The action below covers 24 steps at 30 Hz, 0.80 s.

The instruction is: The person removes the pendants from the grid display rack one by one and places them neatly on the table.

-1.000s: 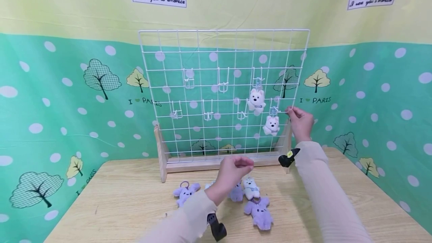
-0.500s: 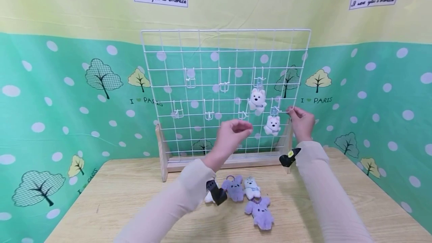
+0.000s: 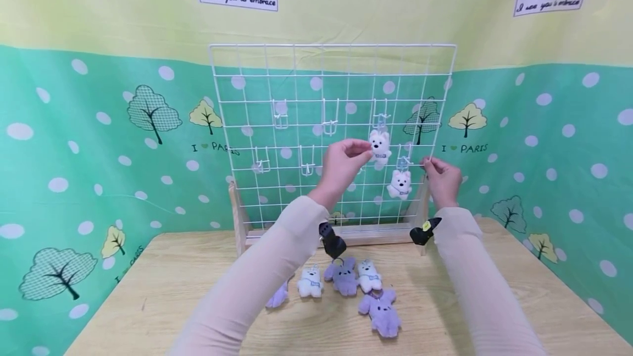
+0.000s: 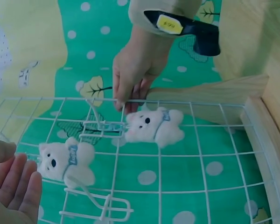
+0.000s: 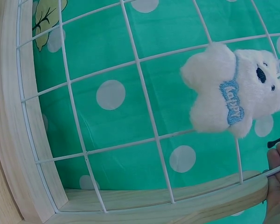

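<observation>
A white plush dog keychain (image 3: 379, 144) hangs from a hook high on the right of the white wire grid rack (image 3: 321, 45). My left hand (image 3: 343, 166) is beside it, fingers loosely bent and thumb apart; whether the fingertips touch it I cannot tell. In the left wrist view, nothing lies between the thumb and fingers of that hand (image 4: 14, 182). A second white plush dog (image 3: 399, 184) hangs lower right, also seen in the right wrist view as a white plush (image 5: 238, 88) with a blue scarf. My right hand (image 3: 443, 179) pinches the rack's right edge wire.
On the wooden table (image 3: 148, 301) lie purple plush keychains, including one (image 3: 381, 315) at front, and white plush dogs (image 3: 310, 282). Bare white hooks (image 3: 329, 123) stick out from the grid. The rack stands in a wooden base (image 3: 386, 235). A printed cloth (image 3: 99, 180) hangs behind.
My left hand has risen from above the plush toys on the table to the upper hanging white dog. The right hand has stayed at the rack's edge.
</observation>
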Motion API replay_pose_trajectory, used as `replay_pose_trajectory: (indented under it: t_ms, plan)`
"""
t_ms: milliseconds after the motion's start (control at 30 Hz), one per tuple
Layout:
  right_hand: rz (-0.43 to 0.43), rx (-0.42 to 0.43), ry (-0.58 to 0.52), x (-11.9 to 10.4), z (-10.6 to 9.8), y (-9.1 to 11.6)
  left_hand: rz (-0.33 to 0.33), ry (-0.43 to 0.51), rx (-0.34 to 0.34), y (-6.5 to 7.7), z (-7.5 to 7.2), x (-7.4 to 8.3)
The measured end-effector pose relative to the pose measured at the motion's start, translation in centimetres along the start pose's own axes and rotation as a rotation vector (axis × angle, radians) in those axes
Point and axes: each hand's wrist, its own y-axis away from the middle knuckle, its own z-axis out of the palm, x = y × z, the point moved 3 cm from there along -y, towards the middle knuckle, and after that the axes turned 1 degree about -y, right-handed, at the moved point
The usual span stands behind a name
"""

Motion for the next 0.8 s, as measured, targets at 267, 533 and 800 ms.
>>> replay_pose_trajectory:
  t_ms: [267,533,800]
  plan:
    - [0.005,0.005,-0.009,0.0,-0.1,0.0,0.067,-0.038,0.089,-2.3,1.5,1.1]
    - [-0.012,0.008,0.015,-0.1,-0.1,0.2,0.049,-0.103,0.173,-3.8,2.5,1.7]
    - [-0.013,0.013,0.009,-0.2,-0.1,0.4,-0.001,-0.183,0.244,-4.7,3.2,2.3]
